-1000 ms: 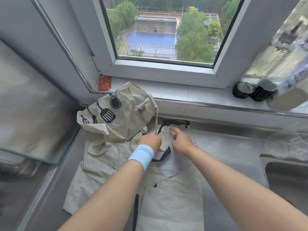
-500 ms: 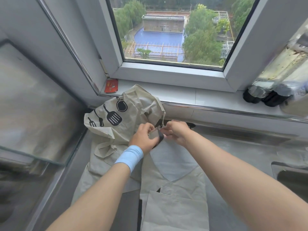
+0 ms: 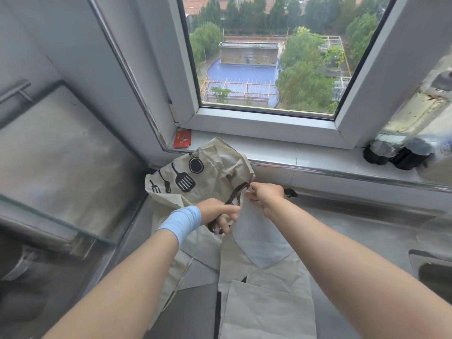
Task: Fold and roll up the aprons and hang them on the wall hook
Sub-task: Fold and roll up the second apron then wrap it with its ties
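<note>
A plain beige apron [image 3: 266,285] lies flat on the steel counter [image 3: 362,231], its bib end lifted towards the window. My left hand [image 3: 217,214], with a light blue wristband, grips the apron's black neck strap [image 3: 234,192]. My right hand [image 3: 264,194] pinches the top corner of the bib where the strap joins. Behind them a second beige apron [image 3: 195,177], printed with black kitchen utensils, sits crumpled against the window sill. No wall hook is in view.
A red card [image 3: 182,138] lies on the white sill [image 3: 305,152] at the left corner. Dark-capped bottles [image 3: 391,152] lie on the sill at the right. A glass-topped hob [image 3: 61,167] is at the left, a sink [image 3: 433,270] at the right edge.
Both hands lifted the bib end and black strap off the counter and drew apart, stretching the strap between them. The camera tilted up, showing more window.
</note>
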Demonstrator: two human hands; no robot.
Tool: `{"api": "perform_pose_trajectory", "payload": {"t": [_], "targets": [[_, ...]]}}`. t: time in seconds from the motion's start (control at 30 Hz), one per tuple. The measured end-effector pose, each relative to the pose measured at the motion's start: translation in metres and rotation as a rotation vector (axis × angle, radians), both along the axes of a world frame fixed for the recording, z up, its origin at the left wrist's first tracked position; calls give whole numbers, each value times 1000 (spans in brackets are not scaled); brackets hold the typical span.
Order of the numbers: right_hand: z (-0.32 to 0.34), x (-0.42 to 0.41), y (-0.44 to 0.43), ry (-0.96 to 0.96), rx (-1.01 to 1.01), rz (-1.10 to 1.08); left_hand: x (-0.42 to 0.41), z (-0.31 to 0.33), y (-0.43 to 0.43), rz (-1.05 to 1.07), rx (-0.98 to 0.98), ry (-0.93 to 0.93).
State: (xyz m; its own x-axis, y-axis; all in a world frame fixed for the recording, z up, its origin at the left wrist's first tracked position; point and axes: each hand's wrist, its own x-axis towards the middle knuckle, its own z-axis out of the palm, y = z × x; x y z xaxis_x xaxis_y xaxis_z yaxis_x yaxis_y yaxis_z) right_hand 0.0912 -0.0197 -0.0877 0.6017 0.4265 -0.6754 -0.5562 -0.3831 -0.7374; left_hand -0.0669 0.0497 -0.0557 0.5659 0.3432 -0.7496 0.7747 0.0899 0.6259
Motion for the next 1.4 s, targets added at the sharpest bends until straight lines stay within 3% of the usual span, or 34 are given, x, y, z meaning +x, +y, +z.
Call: {"api": "perform_pose_trajectory", "payload": {"t": [0.17, 0.27, 0.37, 0.5, 0.57, 0.67, 0.83, 1.0, 1.07, 1.2, 1.3, 1.4], "targets": [[3, -2, -6, -178, -73, 158, 1, 34, 29, -196, 823, 168], [4, 1, -16, -482, -226, 498, 9, 62, 46, -311, 1320, 208], [21, 5, -14, -762, -236, 669, 23, 79, 47, -210, 1554, 50], [63, 4, 3, -905, -3, 647, 37, 95, 37, -35, 1566, -158], [81, 6, 9, -990, 11, 658, 41, 106, 29, 1, 1481, -175], [104, 17, 11, -1109, -176, 786, 44, 130, 28, -8, 1220, -84], [117, 44, 0, -1075, -327, 851, 45, 147, 29, 212, 552, -504], [125, 65, 2, -1030, -283, 485, 50, 145, 39, 176, 279, -489], [131, 73, 2, -1076, -220, 353, 60, 141, 41, 160, 335, -391], [130, 85, 1, -1185, -175, 272, 83, 123, 46, 87, 739, -157], [118, 94, 3, -1117, -227, 522, 99, 107, 41, -194, 997, 58], [100, 94, -4, -951, -251, 767, 102, 94, 32, -208, 955, 21]]}}
